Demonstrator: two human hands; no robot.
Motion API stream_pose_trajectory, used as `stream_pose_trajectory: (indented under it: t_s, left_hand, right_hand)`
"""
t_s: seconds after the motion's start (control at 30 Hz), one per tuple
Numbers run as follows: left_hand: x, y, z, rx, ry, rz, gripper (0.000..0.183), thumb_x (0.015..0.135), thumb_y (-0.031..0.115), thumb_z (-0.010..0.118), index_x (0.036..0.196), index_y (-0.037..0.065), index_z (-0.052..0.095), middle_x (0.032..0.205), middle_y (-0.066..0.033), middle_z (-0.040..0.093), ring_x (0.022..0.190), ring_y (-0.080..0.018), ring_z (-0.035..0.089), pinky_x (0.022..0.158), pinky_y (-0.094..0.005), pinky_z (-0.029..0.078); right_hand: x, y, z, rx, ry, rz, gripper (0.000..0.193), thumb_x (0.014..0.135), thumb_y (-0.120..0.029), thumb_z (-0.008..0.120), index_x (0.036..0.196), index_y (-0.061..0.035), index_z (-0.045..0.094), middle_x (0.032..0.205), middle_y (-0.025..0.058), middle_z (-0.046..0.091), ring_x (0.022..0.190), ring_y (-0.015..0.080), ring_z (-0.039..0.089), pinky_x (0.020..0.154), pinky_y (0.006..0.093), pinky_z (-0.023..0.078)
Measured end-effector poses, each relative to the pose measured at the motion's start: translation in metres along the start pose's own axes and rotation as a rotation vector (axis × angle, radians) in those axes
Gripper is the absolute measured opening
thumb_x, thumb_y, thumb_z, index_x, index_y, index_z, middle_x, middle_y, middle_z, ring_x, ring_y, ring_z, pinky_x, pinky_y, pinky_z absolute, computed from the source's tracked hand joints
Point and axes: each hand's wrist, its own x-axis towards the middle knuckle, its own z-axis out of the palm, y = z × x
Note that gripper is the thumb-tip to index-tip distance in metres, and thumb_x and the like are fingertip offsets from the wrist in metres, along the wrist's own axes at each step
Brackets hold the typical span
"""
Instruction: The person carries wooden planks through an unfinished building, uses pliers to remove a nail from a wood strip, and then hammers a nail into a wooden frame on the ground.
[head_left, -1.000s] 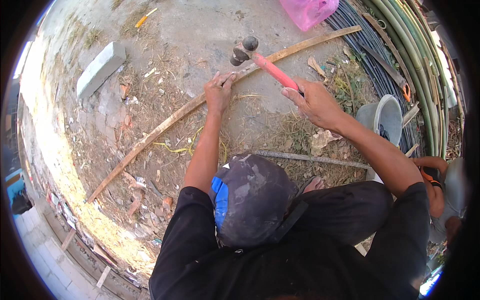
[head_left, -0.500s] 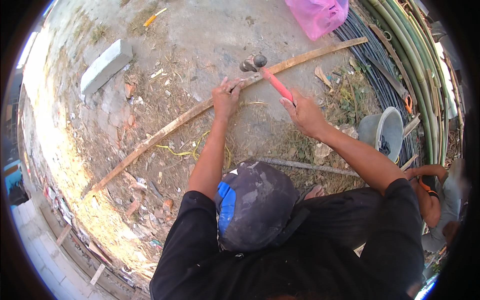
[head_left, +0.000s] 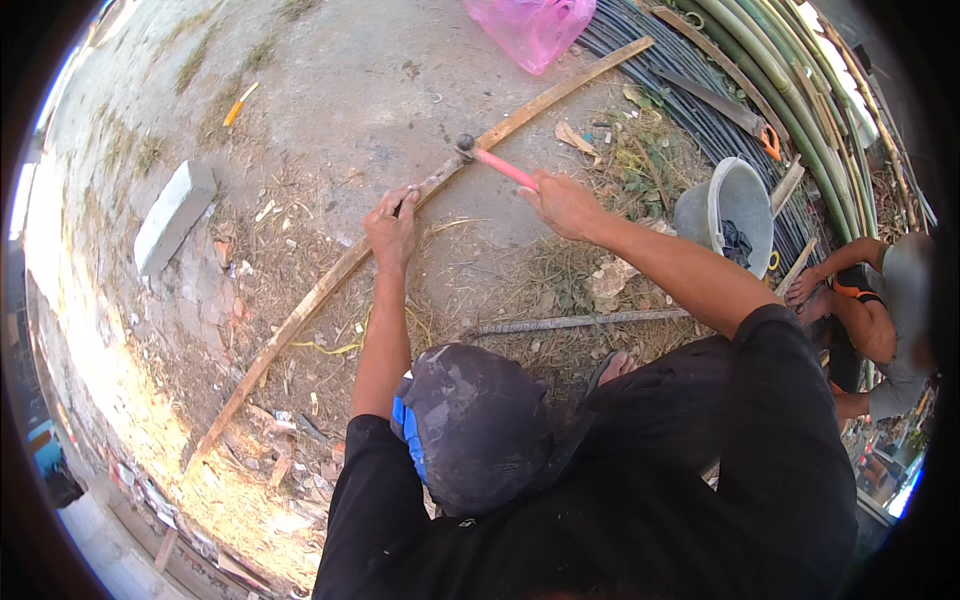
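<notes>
A long narrow wooden strip (head_left: pixel 300 315) runs diagonally over the ground from lower left to upper right. My left hand (head_left: pixel 390 230) is closed on it near its middle, thumb and fingers pressed to the wood. In my right hand (head_left: pixel 566 205) is a hammer (head_left: pixel 505 168), gripped by its pinkish-red handle. The dark hammer head is down at the strip, a short way beyond my left fingers. Whether a nail stands under it is too small to tell.
A pale block (head_left: pixel 175 218) lies at left, a yellow-handled tool (head_left: pixel 240 104) beyond it. At right are a grey bucket (head_left: pixel 712 205), a handsaw (head_left: pixel 725 108), dark rods and bamboo poles (head_left: pixel 790 90). A pink bag (head_left: pixel 535 28) sits far off. Another person (head_left: pixel 900 340) crouches at right.
The hammer head has come down onto the strip from a raised position. The whole view has shifted, so the bag, bucket and strip appear farther left. Both hands keep their holds.
</notes>
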Motion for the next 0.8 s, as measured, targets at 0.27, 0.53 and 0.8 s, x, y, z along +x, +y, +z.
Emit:
stream_pose_trajectory:
  t_s: [0.27, 0.53, 0.8]
  left_hand:
    - [-0.013, -0.014, -0.029, 0.507, -0.052, 0.219, 0.037, 0.075, 0.024, 0.080, 0.106, 0.006, 0.071, 0.105, -0.0124, 0.067, 0.098, -0.0308, 0.060, 0.089, -0.0395, 0.047]
    - [-0.018, -0.034, -0.030, 0.530, 0.050, 0.334, 0.035, 0.074, 0.028, 0.080, 0.099, 0.006, 0.070, 0.095, -0.0102, 0.063, 0.092, -0.0308, 0.057, 0.083, -0.0411, 0.046]
    - [-0.015, -0.033, -0.035, 0.580, -0.085, 0.234, 0.035, 0.078, 0.030, 0.076, 0.101, 0.005, 0.068, 0.097, -0.0096, 0.061, 0.097, -0.0298, 0.056, 0.085, -0.0416, 0.044]
  right_hand:
    - [0.001, 0.001, -0.002, 0.058, -0.063, 0.010, 0.044, 0.102, -0.040, 0.045, 0.110, 0.0020, 0.053, 0.090, 0.0278, 0.066, 0.085, 0.0470, 0.064, 0.074, 0.0574, 0.050]
    - [0.004, 0.009, 0.008, -0.009, 0.005, -0.040, 0.043, 0.102, -0.039, 0.045, 0.110, 0.0026, 0.052, 0.078, 0.0287, 0.063, 0.076, 0.0483, 0.063, 0.069, 0.0569, 0.047]
    - [0.004, 0.007, 0.011, 0.009, 0.043, -0.058, 0.041, 0.101, -0.037, 0.047, 0.106, 0.0032, 0.053, 0.077, 0.0304, 0.062, 0.075, 0.0499, 0.061, 0.068, 0.0577, 0.046]
